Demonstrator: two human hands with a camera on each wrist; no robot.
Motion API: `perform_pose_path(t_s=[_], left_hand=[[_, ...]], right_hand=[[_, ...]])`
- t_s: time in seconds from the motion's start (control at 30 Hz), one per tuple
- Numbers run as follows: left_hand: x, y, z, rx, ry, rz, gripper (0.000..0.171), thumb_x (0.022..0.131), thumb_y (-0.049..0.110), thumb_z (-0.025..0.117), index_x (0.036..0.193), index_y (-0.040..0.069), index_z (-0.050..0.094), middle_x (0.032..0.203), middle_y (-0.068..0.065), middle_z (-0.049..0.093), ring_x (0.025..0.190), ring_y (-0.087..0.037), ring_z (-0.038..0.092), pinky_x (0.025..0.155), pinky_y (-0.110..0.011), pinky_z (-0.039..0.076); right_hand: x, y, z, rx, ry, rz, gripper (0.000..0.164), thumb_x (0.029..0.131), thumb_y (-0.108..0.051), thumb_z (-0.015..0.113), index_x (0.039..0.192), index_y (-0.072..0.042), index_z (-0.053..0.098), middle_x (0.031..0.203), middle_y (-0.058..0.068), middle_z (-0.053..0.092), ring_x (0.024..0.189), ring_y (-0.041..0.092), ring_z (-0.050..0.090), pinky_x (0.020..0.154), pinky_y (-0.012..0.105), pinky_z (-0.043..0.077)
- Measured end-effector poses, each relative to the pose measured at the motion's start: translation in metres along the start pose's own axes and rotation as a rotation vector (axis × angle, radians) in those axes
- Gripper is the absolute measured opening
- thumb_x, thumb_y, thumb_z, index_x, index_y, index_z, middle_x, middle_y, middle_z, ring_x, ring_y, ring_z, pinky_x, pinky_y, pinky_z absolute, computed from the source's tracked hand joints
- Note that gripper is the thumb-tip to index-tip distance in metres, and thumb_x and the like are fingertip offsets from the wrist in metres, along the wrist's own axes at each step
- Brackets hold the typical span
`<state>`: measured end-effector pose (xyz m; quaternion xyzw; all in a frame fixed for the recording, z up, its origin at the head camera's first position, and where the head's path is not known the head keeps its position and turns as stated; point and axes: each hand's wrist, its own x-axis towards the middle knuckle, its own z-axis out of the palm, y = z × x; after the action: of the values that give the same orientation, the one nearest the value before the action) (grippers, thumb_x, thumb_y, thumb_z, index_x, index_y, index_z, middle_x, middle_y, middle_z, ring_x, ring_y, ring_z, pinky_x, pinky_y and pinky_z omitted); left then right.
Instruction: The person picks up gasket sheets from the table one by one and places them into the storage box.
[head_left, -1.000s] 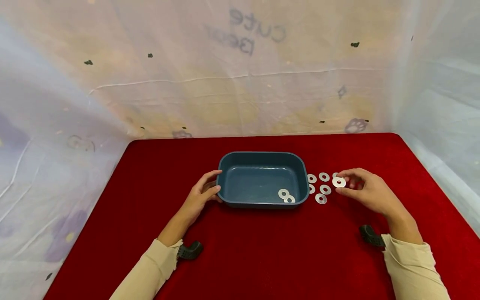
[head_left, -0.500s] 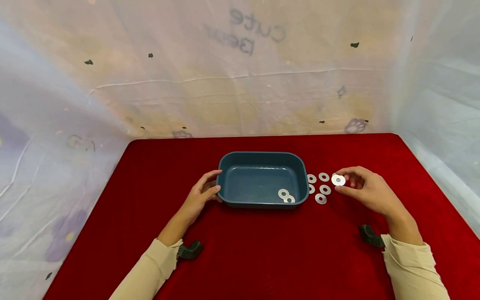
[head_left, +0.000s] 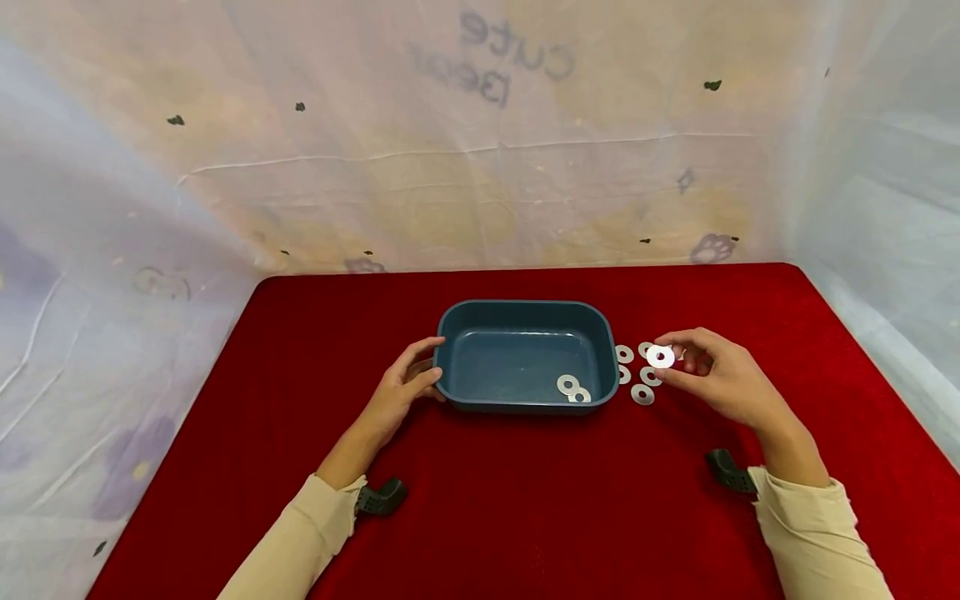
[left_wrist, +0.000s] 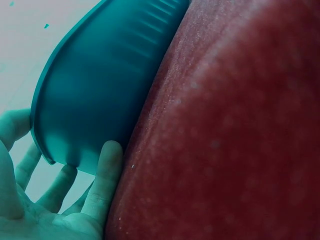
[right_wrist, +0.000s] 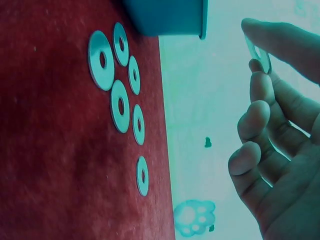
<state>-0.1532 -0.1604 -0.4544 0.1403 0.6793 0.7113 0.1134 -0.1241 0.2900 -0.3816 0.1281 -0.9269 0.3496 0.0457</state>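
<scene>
- We have the held washer [head_left: 654,359] off the desk [head_left: 525,500], just to the right of the tub [head_left: 517,321], its broad face showing in the head view.
- We see two inside washers [head_left: 561,387] lying in the tub, at its near right corner, one partly overlapping the other; that share looks done.
- We count six loose washers [right_wrist: 115,115] lying flat to the right of the tub; the right wrist view shows them all, while in the head view the tub and the right hand [head_left: 720,375] hide parts of some.
- With two inside, one raised and six outside, we judge the work to be at an early stage, most of it left.
- Our right hand reaches in from the right of the tub, thumb and forefinger clamped on the held washer at opposite edges; the other fingers curl toward the palm.
- Our left hand [head_left: 397,396] is at the tub's left end, fingers apart and fairly straight, tips touching the rim and outer wall; we take this as steadying, not lifting.
- Both arms come from the near side of the tub, the left sleeve [head_left: 292,542] to its left and the right sleeve [head_left: 817,533] to its right, angling inward.
- Beyond the tub, we see a patterned sheet [head_left: 480,208].
</scene>
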Motion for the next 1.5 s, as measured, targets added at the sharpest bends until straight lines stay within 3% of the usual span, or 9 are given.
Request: perform_pose_path(t_s=[0.57,0.87,1.5], left_hand=[[0.000,-0.001,-0.001,-0.004,0.003,0.001,0.052,0.101,0.016,0.058,0.150,0.011,0.040,0.146,-0.027,0.044,0.101,-0.018,0.062,0.077,-0.026,0.056],[-0.001,-0.001,-0.001,0.011,0.004,-0.014,0.052,0.102,0.018,0.057,0.150,0.014,0.040,0.147,-0.024,0.044,0.106,-0.019,0.060,0.078,-0.026,0.056],[0.001,-0.001,0.000,0.004,0.006,-0.011,0.052,0.102,0.016,0.057,0.150,0.013,0.039,0.147,-0.025,0.043,0.102,-0.019,0.062,0.077,-0.025,0.056]], right_hand=[[0.006,-0.019,0.018,0.012,-0.026,-0.053,0.035,0.084,-0.019,0.081,0.117,-0.017,0.069,0.087,0.003,0.056,0.074,0.012,0.048,0.061,0.020,0.041],[0.009,-0.026,0.033,0.024,-0.078,-0.017,0.037,0.087,-0.024,0.078,0.121,-0.017,0.068,0.090,0.006,0.059,0.077,0.014,0.049,0.063,0.021,0.043],[0.013,-0.024,0.041,0.104,-0.114,0.030,0.033,0.090,-0.021,0.075,0.120,-0.012,0.065,0.086,0.003,0.054,0.074,0.013,0.052,0.061,0.021,0.045]])
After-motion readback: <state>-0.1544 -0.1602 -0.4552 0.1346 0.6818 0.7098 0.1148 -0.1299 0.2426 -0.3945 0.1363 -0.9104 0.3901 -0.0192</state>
